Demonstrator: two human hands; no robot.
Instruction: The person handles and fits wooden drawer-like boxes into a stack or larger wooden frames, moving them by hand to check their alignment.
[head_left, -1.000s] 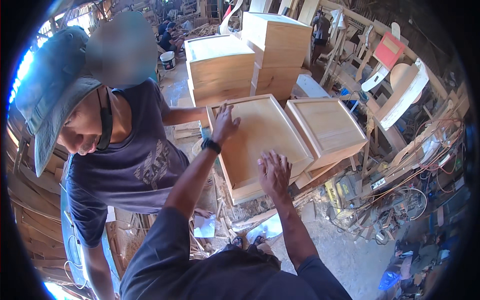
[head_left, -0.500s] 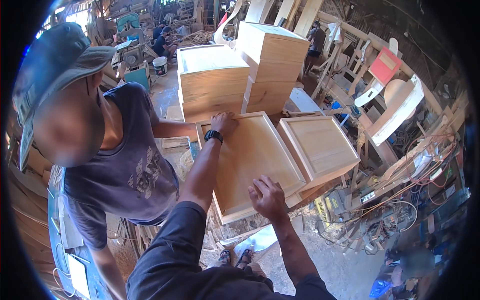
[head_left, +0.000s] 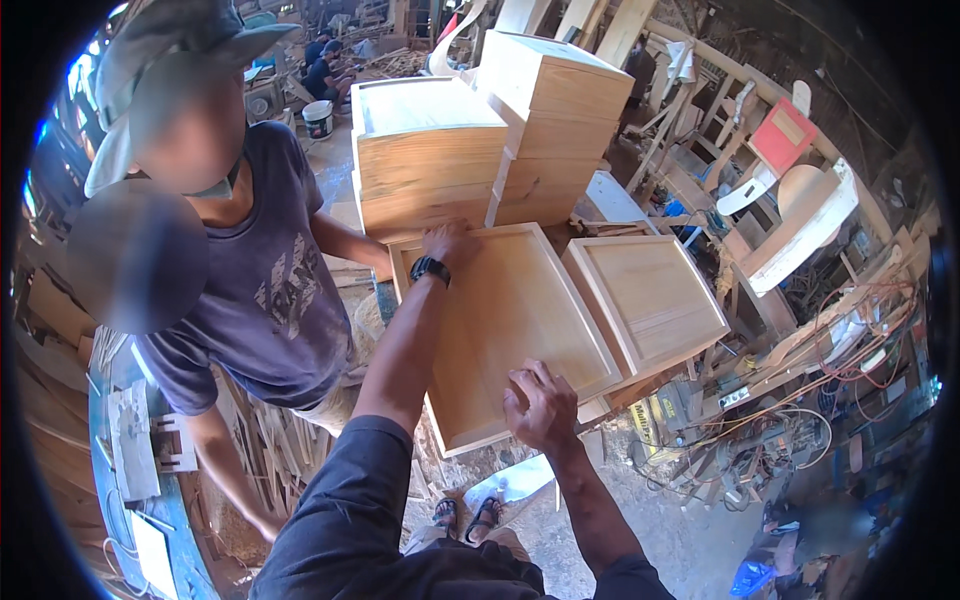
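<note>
A pale wooden box (head_left: 510,315) with a recessed panel and raised rim lies in front of me. My left hand (head_left: 448,242), with a black watch on its wrist, rests at the far rim, fingers laid out along it. Over the near right part of the panel is my right hand (head_left: 540,403), fingers loosely bent and a little apart, with nothing seen in it. Whether its fingertips touch the wood I cannot tell. A co-worker's hand (head_left: 383,262) is at the box's far left corner, its fingers partly hidden.
A similar box (head_left: 655,300) stands close on the right. Stacked wooden boxes (head_left: 430,160) and a taller stack (head_left: 555,130) rise behind. The co-worker (head_left: 270,250) stands at my left, beside a blue bench (head_left: 120,480). Cables and tools (head_left: 740,440) lie at the right.
The co-worker's head and upper body have shifted up and to the right in view. My right hand has moved slightly to the right and down, fingers more bent. My left hand stays at the far rim.
</note>
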